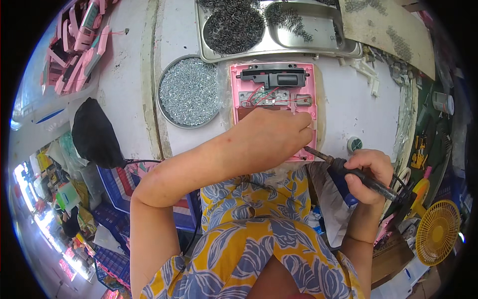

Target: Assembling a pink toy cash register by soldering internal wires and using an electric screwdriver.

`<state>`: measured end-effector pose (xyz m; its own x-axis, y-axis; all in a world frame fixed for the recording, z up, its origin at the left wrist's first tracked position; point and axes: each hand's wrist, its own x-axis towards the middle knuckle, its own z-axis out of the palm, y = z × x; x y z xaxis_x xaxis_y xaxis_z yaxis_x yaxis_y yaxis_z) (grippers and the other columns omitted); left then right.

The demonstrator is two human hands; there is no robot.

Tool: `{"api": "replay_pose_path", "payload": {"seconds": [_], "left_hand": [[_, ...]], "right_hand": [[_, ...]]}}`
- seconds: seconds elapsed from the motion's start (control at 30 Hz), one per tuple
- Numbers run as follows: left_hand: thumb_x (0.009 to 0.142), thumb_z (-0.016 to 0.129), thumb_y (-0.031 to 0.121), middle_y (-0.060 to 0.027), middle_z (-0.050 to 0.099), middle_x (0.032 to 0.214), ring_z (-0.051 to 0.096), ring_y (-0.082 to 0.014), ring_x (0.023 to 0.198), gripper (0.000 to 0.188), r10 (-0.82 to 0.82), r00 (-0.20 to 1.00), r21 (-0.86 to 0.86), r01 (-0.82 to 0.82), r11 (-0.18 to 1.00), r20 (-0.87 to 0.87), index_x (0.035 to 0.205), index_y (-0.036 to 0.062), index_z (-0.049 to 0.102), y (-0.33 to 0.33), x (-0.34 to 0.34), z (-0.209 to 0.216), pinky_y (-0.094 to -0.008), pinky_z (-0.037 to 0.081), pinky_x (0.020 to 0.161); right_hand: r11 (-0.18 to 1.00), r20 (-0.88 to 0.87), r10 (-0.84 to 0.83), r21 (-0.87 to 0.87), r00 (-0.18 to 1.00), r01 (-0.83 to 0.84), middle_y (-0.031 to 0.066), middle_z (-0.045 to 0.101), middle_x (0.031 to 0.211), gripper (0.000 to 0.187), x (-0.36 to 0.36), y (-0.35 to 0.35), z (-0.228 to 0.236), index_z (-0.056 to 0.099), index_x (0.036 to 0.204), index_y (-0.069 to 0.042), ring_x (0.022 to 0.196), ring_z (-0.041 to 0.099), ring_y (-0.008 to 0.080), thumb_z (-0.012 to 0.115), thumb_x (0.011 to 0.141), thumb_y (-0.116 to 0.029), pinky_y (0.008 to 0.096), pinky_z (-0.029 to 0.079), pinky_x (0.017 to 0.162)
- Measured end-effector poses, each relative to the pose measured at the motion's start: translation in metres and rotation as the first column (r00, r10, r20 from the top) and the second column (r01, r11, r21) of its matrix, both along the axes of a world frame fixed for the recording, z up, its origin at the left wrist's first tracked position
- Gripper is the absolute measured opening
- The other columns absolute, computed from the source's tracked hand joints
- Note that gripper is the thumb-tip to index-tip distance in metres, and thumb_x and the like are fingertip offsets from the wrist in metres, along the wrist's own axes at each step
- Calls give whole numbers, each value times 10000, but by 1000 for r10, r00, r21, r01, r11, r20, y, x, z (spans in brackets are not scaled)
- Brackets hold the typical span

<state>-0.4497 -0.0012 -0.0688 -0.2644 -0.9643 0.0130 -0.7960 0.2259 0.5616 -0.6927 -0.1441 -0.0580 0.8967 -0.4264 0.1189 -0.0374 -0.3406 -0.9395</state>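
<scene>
Left hand [271, 142] is pressing flat on the pink casing [273, 92] lying on the bench [348, 109]; right hand [368, 174], fingers closed around the soldering iron [348, 172], is bringing its tip to the casing's lower edge. Steadying the casing should keep the tip accurate.

– The pink casing [273, 94]?
– Smooth plastic, slightly glossy.
– And at twelve o'clock?
– A shiny metal tray [318, 35] of dull metal rings; the white surface [358, 109] looks matt, scuffed.
</scene>
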Motion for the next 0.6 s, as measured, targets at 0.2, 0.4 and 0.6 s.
{"api": "replay_pose_path", "payload": {"seconds": [0.2, 0.4, 0.6], "left_hand": [[793, 645, 94, -64, 576, 979, 665, -257, 868, 193, -12, 1000, 1, 12, 1000, -6, 976, 60, 596, 0, 0, 1, -367, 571, 674], [802, 630, 106, -75, 577, 970, 663, -271, 850, 179, -21, 1000, -16, 20, 1000, -21, 971, 61, 591, -1, 2, 2, -384, 561, 663], [796, 634, 100, -99, 581, 952, 652, -313, 812, 148, -34, 999, 88, 32, 996, 24, 935, 76, 589, -2, 0, 2, -437, 540, 635]], "right_hand": [[999, -5, -16, 31, 1000, 16, 32, 591, 630, 228, 0, 2, 1, 678, 871, -9, 467, 484, 122, 768, 715, -148, 265, 340, 469], [959, 44, -282, -28, 958, 284, 70, 623, 782, 228, -51, -7, 11, 660, 883, -4, 630, 545, 108, 751, 746, -162, 233, 396, 580], [592, 114, -804, 256, 584, 764, 26, 563, 791, 165, -149, -70, 29, 599, 1042, -5, 621, 455, 59, 652, 927, -111, 199, 326, 532]]}}
